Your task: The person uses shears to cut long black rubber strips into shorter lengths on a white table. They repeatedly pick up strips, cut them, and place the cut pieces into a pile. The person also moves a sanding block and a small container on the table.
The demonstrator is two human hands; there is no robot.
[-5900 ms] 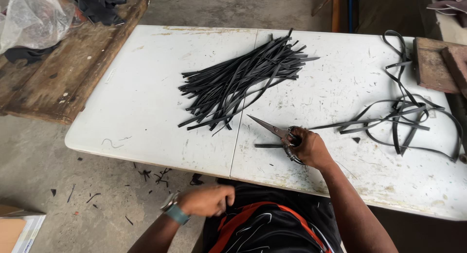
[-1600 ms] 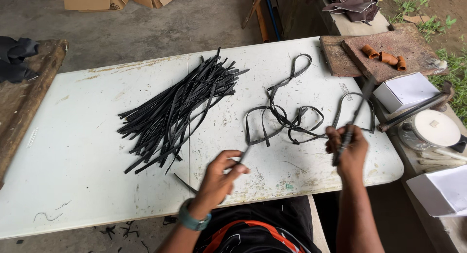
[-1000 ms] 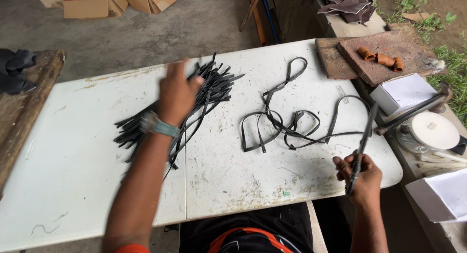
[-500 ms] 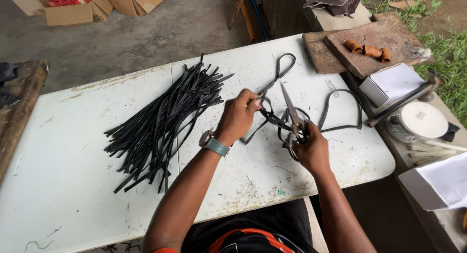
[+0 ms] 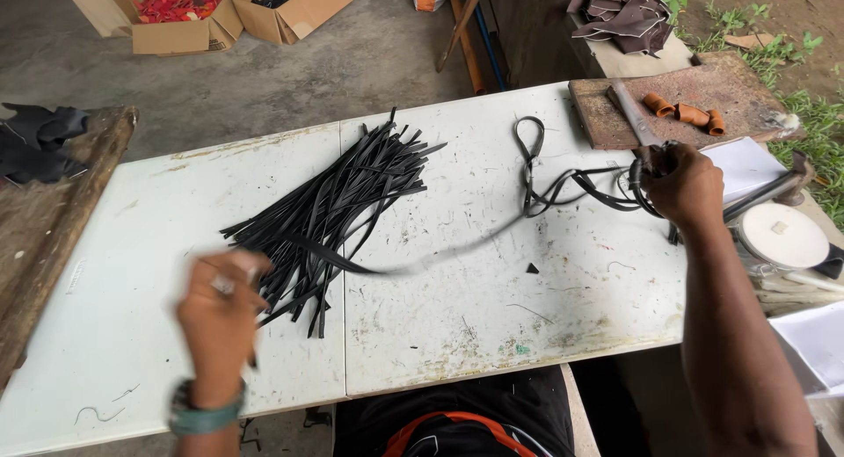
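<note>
Below me, the white worktop fills most of the view, scuffed and speckled, with a seam running down its middle. To its left stands a rough wooden bench with a dark cloth on its far end. On the concrete floor beyond, two open cardboard boxes sit side by side, one holding red pieces.

On the worktop's left half lies the pile of black strips, fanned from near the centre down toward the front left. One long strip runs from beside that pile across the seam toward the right, blurred along its middle. Past it, a tangle of looped straps lies on the right half, reaching to my right hand.

At the far right corner a brown board carries a metal bar and three small orange rolls. Beside the board sits a white round lid, and dark rags are heaped on a ledge behind.

My right hand is above the worktop's right edge, fingers curled tight around dark handles and the end of the straps; I cannot tell just what the handles belong to. My left hand is blurred over the front left of the worktop, just beside the low end of the pile. Its fingers look bunched, seemingly pinching the near end of the long strip, though the blur keeps me from being sure. A teal band circles that wrist.
</note>
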